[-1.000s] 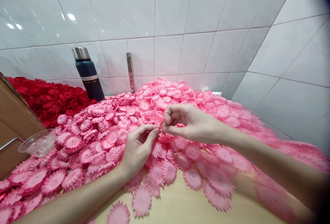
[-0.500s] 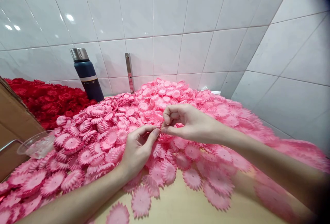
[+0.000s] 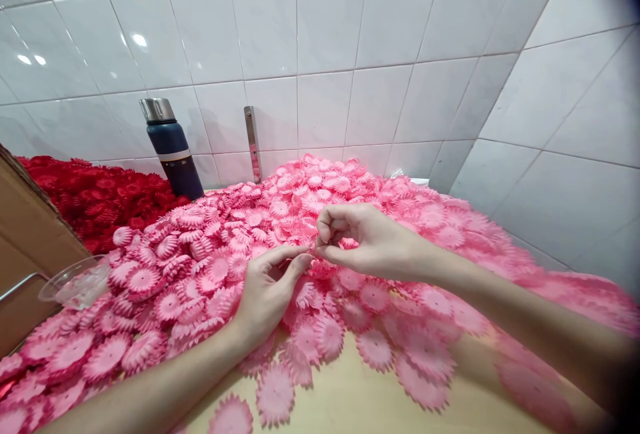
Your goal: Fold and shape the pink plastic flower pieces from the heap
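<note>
My left hand (image 3: 273, 291) and my right hand (image 3: 363, 241) meet fingertip to fingertip over a large heap of pink scalloped flower discs (image 3: 325, 184). Thumb and forefinger are pinched together on each hand. Whatever lies between the fingertips is too small to make out. Around and below the hands, more discs are piled, many with a small dark dot at the centre. A few single discs (image 3: 276, 394) lie on the pale wooden tabletop (image 3: 345, 397) nearest me.
A dark blue bottle (image 3: 175, 161) with a steel cap stands behind the heap, near a red flower pile (image 3: 110, 197). At left are a cardboard box (image 3: 35, 247) and a clear plastic bowl (image 3: 75, 284). A metal strip (image 3: 252, 144) leans on the tiled wall (image 3: 325, 14).
The view has shifted very slightly, so everything sits a little lower and to the right. Both hands keep nearly the same pinched pose.
</note>
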Motion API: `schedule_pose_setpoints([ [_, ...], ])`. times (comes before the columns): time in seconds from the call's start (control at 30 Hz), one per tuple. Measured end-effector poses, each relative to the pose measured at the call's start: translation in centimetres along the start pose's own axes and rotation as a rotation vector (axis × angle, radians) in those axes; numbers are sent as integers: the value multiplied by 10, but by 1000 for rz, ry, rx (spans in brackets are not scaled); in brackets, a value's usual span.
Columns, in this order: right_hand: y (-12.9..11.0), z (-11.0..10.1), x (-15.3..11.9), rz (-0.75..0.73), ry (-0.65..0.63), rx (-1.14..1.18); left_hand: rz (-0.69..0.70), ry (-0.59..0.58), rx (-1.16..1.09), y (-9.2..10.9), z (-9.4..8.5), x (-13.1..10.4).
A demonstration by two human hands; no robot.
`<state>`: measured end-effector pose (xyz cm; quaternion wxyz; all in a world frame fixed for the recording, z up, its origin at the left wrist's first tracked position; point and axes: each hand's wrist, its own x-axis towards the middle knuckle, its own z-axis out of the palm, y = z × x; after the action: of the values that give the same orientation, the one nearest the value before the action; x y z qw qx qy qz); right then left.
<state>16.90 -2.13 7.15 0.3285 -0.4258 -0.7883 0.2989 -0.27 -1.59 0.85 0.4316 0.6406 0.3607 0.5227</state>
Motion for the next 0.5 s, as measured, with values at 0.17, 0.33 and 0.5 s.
schedule_pose_setpoints([
  [0.17,0,-1,1,27,-20,9,-9,10,-23,0,1,0],
  [0.33,0,-2,0,36,-52,32,-30,1,-33,1,0,1],
  [0.5,1,-1,1,-3,-30,42,-21,-20,-5,3,0,1],
])
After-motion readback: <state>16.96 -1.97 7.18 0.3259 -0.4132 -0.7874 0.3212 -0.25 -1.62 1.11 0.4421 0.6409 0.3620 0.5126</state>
